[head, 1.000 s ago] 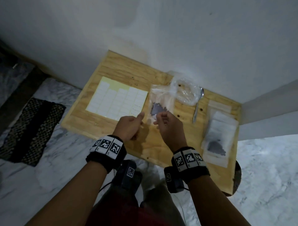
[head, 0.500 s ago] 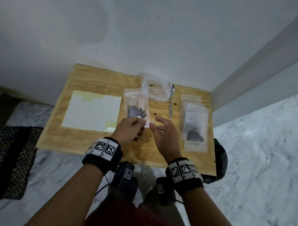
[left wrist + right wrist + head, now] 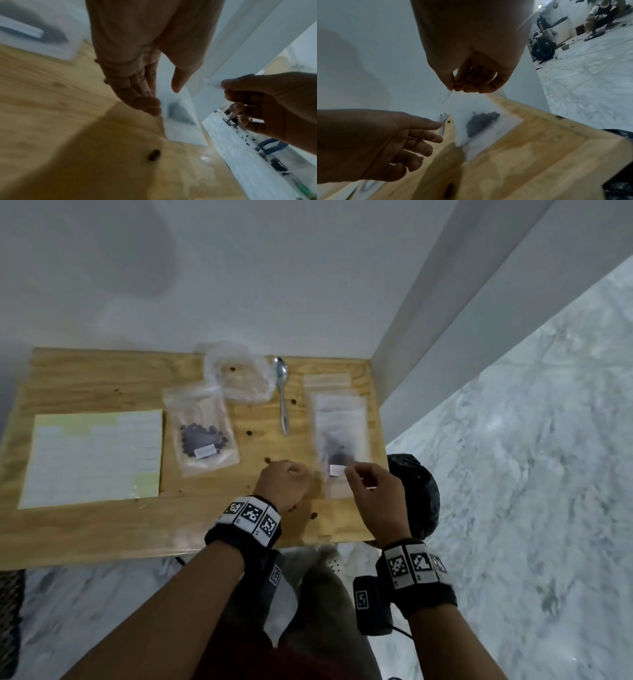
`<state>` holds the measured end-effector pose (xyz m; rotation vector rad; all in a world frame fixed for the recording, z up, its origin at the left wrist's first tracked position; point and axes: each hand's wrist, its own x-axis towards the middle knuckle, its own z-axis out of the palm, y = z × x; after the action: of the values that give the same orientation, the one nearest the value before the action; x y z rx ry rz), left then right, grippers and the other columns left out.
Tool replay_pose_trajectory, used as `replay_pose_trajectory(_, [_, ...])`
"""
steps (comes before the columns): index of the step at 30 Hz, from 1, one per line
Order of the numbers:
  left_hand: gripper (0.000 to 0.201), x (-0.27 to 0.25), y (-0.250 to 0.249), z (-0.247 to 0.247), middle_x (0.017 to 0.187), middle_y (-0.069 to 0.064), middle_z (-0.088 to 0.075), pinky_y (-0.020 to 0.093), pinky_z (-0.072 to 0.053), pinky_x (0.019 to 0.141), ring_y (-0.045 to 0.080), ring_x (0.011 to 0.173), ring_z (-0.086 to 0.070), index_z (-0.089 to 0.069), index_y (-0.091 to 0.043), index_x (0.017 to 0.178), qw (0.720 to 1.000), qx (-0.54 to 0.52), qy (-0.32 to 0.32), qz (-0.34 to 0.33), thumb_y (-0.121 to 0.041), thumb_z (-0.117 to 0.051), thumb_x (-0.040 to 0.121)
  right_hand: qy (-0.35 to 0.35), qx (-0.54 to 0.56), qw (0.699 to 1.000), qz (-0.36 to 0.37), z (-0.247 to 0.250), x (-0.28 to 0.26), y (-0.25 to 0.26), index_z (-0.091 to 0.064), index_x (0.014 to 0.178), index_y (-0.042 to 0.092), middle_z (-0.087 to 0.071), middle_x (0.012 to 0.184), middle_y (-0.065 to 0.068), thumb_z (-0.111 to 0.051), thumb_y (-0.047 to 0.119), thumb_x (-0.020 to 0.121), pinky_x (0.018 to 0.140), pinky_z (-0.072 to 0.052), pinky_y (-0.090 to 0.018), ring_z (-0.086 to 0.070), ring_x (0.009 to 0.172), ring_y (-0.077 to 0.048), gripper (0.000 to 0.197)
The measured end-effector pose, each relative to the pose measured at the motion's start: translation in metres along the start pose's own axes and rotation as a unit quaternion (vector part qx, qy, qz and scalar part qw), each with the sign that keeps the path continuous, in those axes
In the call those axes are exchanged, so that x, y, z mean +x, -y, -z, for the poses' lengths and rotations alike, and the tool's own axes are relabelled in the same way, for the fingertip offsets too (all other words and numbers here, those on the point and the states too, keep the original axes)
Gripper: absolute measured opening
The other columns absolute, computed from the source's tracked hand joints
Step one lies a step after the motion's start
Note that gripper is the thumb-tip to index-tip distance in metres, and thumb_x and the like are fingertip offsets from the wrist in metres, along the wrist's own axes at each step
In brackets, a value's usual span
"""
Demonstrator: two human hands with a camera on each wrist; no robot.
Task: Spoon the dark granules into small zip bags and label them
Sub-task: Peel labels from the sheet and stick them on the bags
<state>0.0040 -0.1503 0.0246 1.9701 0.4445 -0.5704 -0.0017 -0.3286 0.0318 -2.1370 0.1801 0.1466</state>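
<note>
Labelling step: right hand (image 3: 373,494) pinches a white sticker (image 3: 337,470) above the filled zip bag (image 3: 342,436); left hand (image 3: 284,484), relaxed, steadies its edge. Next, press it flat.

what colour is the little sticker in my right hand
White; the sticker pinched in your right hand shows best in the head view.
</note>
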Motion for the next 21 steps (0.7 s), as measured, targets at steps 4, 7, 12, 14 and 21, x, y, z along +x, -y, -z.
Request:
replay_pose_trajectory(4, [0.038,0.018,-0.016,-0.034,0.054,0.002,-0.050,0.025,-0.040,0.052,0.017,0.052,-0.047,-0.051,-0.015,0.052,0.997,0.049,-0.047,0.038,-0.024,-0.061,0.088,0.006,-0.005,0.999,-0.040,0.021,0.019,-0.034,-0.070,0.090,0.021,-0.068,0.078,0.012,-0.066,0.030,0.089,0.067,-0.047,-0.013,-0.063,0.076,-0.004,0.010])
replay_pose_trajectory(7, [0.025,0.028,-0.018,-0.049,0.057,-0.007,-0.056,0.022,-0.040,0.058,0.008,0.054,-0.051,-0.069,-0.019,0.064,0.993,0.077,-0.061,0.059,-0.029,-0.067,0.087,0.029,0.001,0.998,-0.049,0.024,0.035,-0.052,-0.070,0.089,0.020,-0.069,0.079,0.009,-0.067,0.030,0.088,0.073,-0.050,-0.021,-0.064,0.078,-0.006,0.010])
replay_pose_trajectory(12, [0.030,0.037,-0.013,-0.062,0.062,0.008,-0.061,0.027,-0.039,0.057,0.022,0.064,-0.055,-0.064,-0.006,0.062,0.991,0.086,-0.083,0.056,-0.025,-0.065,0.086,0.087,-0.003,0.995,-0.046,0.023,0.059,-0.066,-0.070,0.094,0.018,-0.071,0.084,0.003,-0.067,0.031,0.088,0.079,-0.054,-0.031,-0.066,0.082,-0.012,0.015])
replay_pose_trajectory(14, [0.031,0.037,-0.012,-0.065,0.065,0.009,-0.060,0.024,-0.040,0.057,0.021,0.065,-0.054,-0.060,-0.006,0.065,0.994,0.059,-0.083,0.040,-0.025,-0.063,0.089,0.104,0.006,0.994,-0.043,0.021,0.064,-0.066,-0.070,0.088,0.021,-0.071,0.082,0.006,-0.068,0.031,0.086,0.078,-0.055,-0.031,-0.066,0.080,-0.010,0.010])
replay_pose_trajectory(21, [0.019,0.027,-0.019,-0.062,0.072,-0.003,-0.064,0.013,-0.041,0.056,0.001,0.059,-0.053,-0.056,-0.019,0.078,0.996,-0.068,-0.059,-0.007,-0.023,-0.054,0.097,0.126,0.023,0.992,-0.020,0.012,0.064,-0.058,-0.070,0.079,0.024,-0.067,0.074,0.012,-0.074,0.037,0.081,0.067,-0.047,-0.018,-0.061,0.072,-0.001,0.013])
